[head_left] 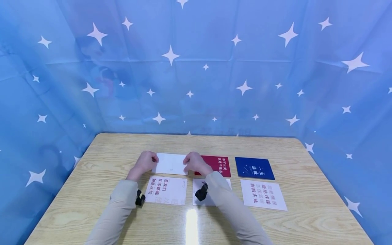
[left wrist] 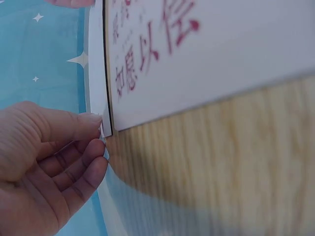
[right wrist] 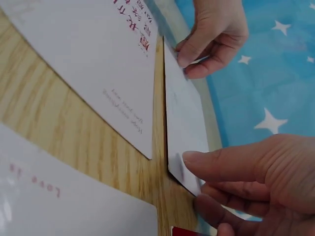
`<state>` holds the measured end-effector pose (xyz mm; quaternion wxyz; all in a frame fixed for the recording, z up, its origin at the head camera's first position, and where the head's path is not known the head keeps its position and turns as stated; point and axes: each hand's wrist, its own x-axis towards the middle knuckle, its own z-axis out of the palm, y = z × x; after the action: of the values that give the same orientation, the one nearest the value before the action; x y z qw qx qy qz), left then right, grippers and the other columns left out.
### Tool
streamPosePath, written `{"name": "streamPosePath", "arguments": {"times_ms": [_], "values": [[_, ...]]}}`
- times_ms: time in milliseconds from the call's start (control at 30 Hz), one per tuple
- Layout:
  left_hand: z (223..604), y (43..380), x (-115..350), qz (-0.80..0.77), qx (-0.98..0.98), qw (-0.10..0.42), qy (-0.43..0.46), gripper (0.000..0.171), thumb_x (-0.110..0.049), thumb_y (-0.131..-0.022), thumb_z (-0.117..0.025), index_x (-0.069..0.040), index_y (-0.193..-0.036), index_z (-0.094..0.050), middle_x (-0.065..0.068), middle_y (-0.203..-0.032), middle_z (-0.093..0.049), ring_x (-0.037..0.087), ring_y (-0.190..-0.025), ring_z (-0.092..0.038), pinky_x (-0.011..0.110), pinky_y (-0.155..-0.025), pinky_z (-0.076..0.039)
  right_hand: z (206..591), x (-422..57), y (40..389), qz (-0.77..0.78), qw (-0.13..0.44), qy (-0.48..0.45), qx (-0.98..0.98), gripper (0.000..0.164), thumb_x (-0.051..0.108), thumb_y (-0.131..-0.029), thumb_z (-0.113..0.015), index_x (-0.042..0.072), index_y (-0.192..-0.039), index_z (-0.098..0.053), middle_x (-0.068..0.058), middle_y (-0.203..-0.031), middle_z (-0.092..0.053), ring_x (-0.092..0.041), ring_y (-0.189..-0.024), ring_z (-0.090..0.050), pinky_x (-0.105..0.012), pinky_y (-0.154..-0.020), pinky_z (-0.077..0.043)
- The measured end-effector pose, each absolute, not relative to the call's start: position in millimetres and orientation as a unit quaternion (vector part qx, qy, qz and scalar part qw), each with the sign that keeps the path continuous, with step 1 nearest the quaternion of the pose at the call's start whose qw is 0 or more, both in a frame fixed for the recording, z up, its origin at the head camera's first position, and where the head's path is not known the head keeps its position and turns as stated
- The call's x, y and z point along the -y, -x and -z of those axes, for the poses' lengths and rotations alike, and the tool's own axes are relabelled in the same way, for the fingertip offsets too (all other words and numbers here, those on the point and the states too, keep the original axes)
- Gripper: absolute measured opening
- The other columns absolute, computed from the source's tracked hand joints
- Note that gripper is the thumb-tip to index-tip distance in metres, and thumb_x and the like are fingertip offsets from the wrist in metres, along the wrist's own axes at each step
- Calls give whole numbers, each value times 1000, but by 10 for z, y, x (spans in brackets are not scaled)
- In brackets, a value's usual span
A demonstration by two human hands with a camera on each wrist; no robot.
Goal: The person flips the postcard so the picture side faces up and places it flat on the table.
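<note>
In the head view, a blank white card [head_left: 170, 164] lies in the back row at the left, spanning the space between both hands. My left hand [head_left: 146, 161] pinches its left end between thumb and fingers. At the opposite end, my right hand [head_left: 196, 163] grips the card by its edge, thumb on top and fingers beneath, as the right wrist view shows. Just in front is a white card with red and dark lettering [head_left: 174, 191]. A red card [head_left: 211, 163] sits to the right, partly covered by my right hand.
A dark blue card [head_left: 254, 168] lies at the back right, with a lettered white card [head_left: 275, 194] before it. Another white card [head_left: 211, 202] is partly hidden under my right forearm. The wooden table [head_left: 306, 217] ends at a blue star-patterned curtain [head_left: 208, 81].
</note>
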<state>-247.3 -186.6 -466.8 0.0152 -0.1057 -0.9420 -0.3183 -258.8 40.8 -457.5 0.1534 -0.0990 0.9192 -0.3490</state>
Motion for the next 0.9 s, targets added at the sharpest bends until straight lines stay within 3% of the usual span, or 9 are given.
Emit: {"name": "streamPosePath", "arguments": {"times_ms": [233,400,567,900], "values": [[4647,2457,1875,344,933,2,103,6,6,-75,-66,4,-80,-66,9,-75,-62,21,-72,-56,35,-68,-49,4574,-530,2588,383,147,127,-903,24,7,-78,-75,3,-101,-69,-7,-100,-62,-20,-87,-55,-31,-76,-50],[4618,2470,1841,357,926,20,120,9,3,-77,-67,6,-86,-66,11,-79,-64,22,-73,-59,37,-70,-51,4551,-761,2638,413,110,130,-895,25,7,-81,-71,4,-106,-68,-8,-100,-64,-21,-90,-59,-33,-78,-51],[4585,2535,1633,382,915,5,129,12,2,-78,-67,6,-90,-66,10,-79,-63,19,-73,-58,32,-67,-50,4516,-1031,2662,411,96,85,-902,29,10,-81,-72,7,-110,-67,-6,-104,-64,-22,-95,-58,-37,-86,-49],[4552,2714,1006,404,903,-42,137,18,2,-78,-69,6,-95,-66,9,-83,-64,19,-76,-59,30,-69,-51,4486,-1506,2669,427,91,60,-898,37,7,-82,-70,0,-117,-60,-17,-115,-58,-27,-95,-57,-37,-80,-50]]}}
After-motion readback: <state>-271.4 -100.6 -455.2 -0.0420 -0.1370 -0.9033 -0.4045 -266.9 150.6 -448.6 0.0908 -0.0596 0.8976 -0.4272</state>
